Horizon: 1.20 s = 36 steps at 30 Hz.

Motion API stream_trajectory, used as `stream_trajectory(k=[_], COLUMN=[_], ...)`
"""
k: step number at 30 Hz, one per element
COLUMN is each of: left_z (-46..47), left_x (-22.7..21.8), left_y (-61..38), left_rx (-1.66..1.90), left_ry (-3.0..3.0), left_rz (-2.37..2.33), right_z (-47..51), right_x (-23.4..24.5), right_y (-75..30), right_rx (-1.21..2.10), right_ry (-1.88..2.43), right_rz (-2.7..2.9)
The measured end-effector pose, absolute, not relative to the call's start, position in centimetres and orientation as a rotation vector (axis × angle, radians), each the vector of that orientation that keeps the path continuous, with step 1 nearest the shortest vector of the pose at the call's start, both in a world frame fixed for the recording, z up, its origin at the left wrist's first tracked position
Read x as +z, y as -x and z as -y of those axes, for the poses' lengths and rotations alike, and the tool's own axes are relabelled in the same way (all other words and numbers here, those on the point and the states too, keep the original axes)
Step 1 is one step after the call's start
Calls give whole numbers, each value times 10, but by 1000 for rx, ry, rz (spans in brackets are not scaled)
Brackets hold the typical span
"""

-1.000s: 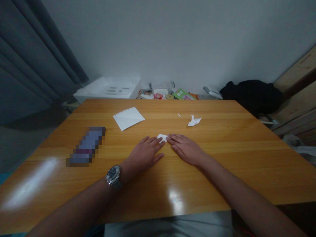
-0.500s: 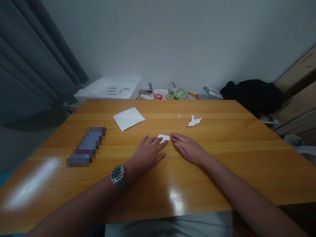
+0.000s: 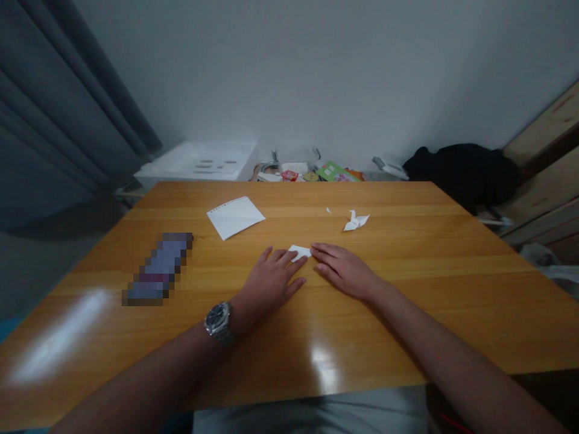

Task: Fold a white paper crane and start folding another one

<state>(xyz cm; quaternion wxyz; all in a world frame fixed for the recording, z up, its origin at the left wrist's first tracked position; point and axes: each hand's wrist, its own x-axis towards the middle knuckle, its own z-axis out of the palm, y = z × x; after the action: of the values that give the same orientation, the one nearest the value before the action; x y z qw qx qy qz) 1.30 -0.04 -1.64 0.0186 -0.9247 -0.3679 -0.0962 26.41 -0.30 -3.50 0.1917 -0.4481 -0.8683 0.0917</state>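
Paper (image 3: 299,249) partly under spread left hand (image 3: 270,279); right hand (image 3: 346,271) touching edge.

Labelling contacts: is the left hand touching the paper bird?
No, the left hand is on the folded paper, and the paper bird lies apart, beyond the right hand.

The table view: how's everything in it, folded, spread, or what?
Small paper, flat, apparently folded
Left hand, fingers spread
Right hand, fingers mostly together
Paper bird, folded, wings out
Holed sheet, lying flat
Tiny scrap, lying loose
Watch, strapped on
Pixelated thing, state unclear
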Motion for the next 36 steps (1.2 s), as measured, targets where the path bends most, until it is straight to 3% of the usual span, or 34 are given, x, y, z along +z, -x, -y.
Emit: stream_trajectory(k=[36], left_z=[0], left_x=[-19], left_y=[-11], left_rx=[-266], left_ry=[2860], left_rz=[1179], right_z=[8], right_x=[-28], right_y=[-261], right_rx=[297], right_ry=[1002], right_rz=[2497])
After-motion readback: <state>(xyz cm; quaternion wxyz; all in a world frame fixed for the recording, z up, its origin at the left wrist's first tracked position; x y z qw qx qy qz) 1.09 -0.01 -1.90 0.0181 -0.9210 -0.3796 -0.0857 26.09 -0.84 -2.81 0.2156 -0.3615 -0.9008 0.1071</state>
